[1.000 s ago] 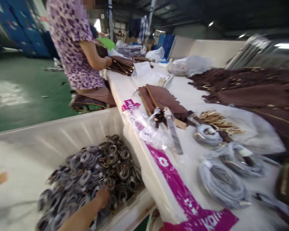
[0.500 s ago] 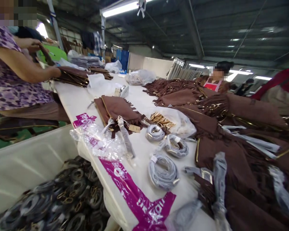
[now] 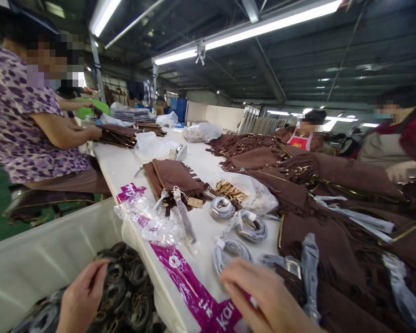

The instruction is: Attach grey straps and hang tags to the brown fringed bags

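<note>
- Two bare hands are shown; the left hand [image 3: 81, 298] is held above the bin, thumb and fingertips drawn together, and whether anything is pinched cannot be told.
- The right hand [image 3: 266, 296] is half curled at the table's near edge, partly covering a coiled strap [image 3: 219, 255]; contact or hold cannot be told.
- Two further wrapped coils [image 3: 251, 226] are laid just beyond; many dark coiled straps [image 3: 135, 268] are heaped in the white bin [image 3: 55, 245].
- The step in hand is judged to be the handling of coiled straps between bin and table; for a coil to be lifted, fingers would need to be opened, then closed around its wrapped ring.
- Farther out, a fringed brown bag [image 3: 173, 178] is seen on the white table [image 3: 201, 226], more fringed brown bags [image 3: 315, 231] being piled at right.
- Half a second earlier, neither hand was in view; the three table coils are unmoved on the table.
</note>
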The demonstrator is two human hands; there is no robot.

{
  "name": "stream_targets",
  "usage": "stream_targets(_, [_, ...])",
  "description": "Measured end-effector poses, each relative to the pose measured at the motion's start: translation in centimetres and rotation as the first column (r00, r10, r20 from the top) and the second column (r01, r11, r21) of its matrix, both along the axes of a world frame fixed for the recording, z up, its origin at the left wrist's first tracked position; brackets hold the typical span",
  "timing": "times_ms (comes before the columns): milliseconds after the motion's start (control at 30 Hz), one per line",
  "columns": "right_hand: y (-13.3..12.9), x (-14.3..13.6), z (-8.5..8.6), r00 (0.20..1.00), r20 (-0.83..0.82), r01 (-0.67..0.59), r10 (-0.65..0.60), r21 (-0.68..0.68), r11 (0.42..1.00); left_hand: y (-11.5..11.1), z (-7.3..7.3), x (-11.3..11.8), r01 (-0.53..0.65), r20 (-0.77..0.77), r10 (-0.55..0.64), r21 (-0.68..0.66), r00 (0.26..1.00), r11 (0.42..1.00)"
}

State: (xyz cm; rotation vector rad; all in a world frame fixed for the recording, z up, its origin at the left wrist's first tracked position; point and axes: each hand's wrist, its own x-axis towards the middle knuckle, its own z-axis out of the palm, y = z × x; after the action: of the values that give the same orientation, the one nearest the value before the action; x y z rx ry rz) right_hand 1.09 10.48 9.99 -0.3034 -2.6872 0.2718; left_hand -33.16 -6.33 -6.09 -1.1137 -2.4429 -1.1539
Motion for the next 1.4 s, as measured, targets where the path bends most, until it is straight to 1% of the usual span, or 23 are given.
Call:
stream_targets(67, [2.2,-3.4,0.6,0.989,0.040,0.143,-0.140,-0.061,0.988,2.1,5.5,1.7,0.160,-0.082,-0.150,0.128,0.985,0.979])
stream_targets(100, [2.9,-5.1,0.6,0.974,0.091,0.214,-0.209,-0.056,0.975,3.5,7.7,2.7,0.261,-0.125,-0.243,0.155,0.962,0.953])
stream_targets(133, [3.5,-6.6,0.6,0.951,0.170,0.263,-0.258,-0.009,0.965,5.0,9.4,3.7,0.357,-0.148,-0.338,0.135,0.930,0.924])
stream_targets(167, [4.0,-7.9,0.4,0.919,0.248,0.306,-0.307,0.046,0.951,6.6,10.6,4.6,0.432,-0.176,-0.412,0.094,0.894,0.897])
stream_targets(200, [4.5,-8.8,0.3,0.887,0.308,0.329,-0.344,0.101,0.939,8.1,11.2,5.2,0.477,-0.187,-0.464,0.032,0.866,0.878])
stream_targets(267, [5.7,-9.7,0.1,0.835,0.367,0.368,-0.409,0.181,0.912,10.7,11.2,6.0,0.498,-0.168,-0.510,-0.111,0.843,0.860])
stream_targets(333, [7.2,-9.3,0.3,0.805,0.352,0.424,-0.477,0.221,0.878,12.3,10.4,6.2,0.487,-0.129,-0.515,-0.199,0.848,0.851])
stream_targets(400, [8.7,-8.3,0.8,0.776,0.309,0.487,-0.550,0.260,0.834,12.8,9.5,6.3,0.494,-0.095,-0.518,-0.199,0.850,0.846])
stream_targets(467, [9.4,-7.5,1.2,0.776,0.270,0.503,-0.569,0.278,0.818,12.7,9.1,6.2,0.513,-0.067,-0.526,-0.148,0.848,0.846])
stream_targets(500, [9.3,-7.3,1.2,0.793,0.265,0.484,-0.548,0.272,0.832,12.5,9.1,6.2,0.521,-0.052,-0.530,-0.124,0.846,0.844])
stream_targets(567, [8.6,-7.4,0.8,0.845,0.281,0.401,-0.455,0.229,0.887,12.3,9.2,6.3,0.531,-0.028,-0.535,-0.087,0.845,0.843])
stream_targets(633, [7.5,-8.1,-0.1,0.883,0.312,0.311,-0.350,0.170,0.935,12.1,9.4,6.4,0.526,-0.018,-0.528,-0.062,0.849,0.848])
stream_targets(700, [6.6,-9.1,-1.3,0.896,0.331,0.266,-0.296,0.134,0.955,12.1,9.5,6.5,0.514,-0.018,-0.515,-0.051,0.857,0.856])
stream_targets(800, [6.3,-10.3,-2.4,0.896,0.336,0.263,-0.292,0.130,0.956,12.1,9.5,6.5,0.507,-0.027,-0.510,-0.064,0.860,0.859])
stream_targets(933, [6.4,-11.0,-2.6,0.888,0.332,0.272,-0.319,0.181,0.945,12.0,9.9,6.9,0.500,-0.065,-0.510,-0.129,0.858,0.857])
stream_targets(1033, [5.8,-11.0,-2.2,0.886,0.335,0.248,-0.319,0.239,0.939,12.1,10.7,8.4,0.385,-0.150,-0.424,-0.232,0.893,0.893])
stream_targets(1100, [5.1,-10.8,-1.8,0.889,0.349,0.209,-0.297,0.269,0.940,12.5,11.2,9.7,0.341,-0.243,-0.410,-0.278,0.879,0.898])
stream_targets(1133, [4.8,-10.5,-1.6,0.890,0.356,0.189,-0.286,0.281,0.941,12.8,11.4,10.4,0.363,-0.272,-0.446,-0.308,0.853,0.880])
stream_targets(1167, [4.6,-10.1,-1.2,0.890,0.361,0.176,-0.279,0.293,0.940,13.2,11.5,11.0,0.405,-0.275,-0.505,-0.349,0.818,0.845])
stream_targets(1233, [4.6,-8.5,-0.3,0.884,0.364,0.180,-0.295,0.316,0.931,13.9,11.4,11.7,0.479,-0.223,-0.607,-0.436,0.763,0.762])
stream_targets(1267, [4.9,-7.3,0.4,0.875,0.366,0.199,-0.318,0.326,0.924,14.2,11.2,11.8,0.493,-0.194,-0.628,-0.464,0.754,0.736])
stream_targets(1333, [5.8,-4.0,2.0,0.840,0.373,0.272,-0.394,0.338,0.901,14.7,10.9,11.8,0.486,-0.176,-0.625,-0.484,0.760,0.728])
stream_targets(1400, [7.0,0.5,3.7,0.787,0.370,0.381,-0.494,0.338,0.861,14.8,10.8,11.5,0.476,-0.190,-0.614,-0.476,0.766,0.740])
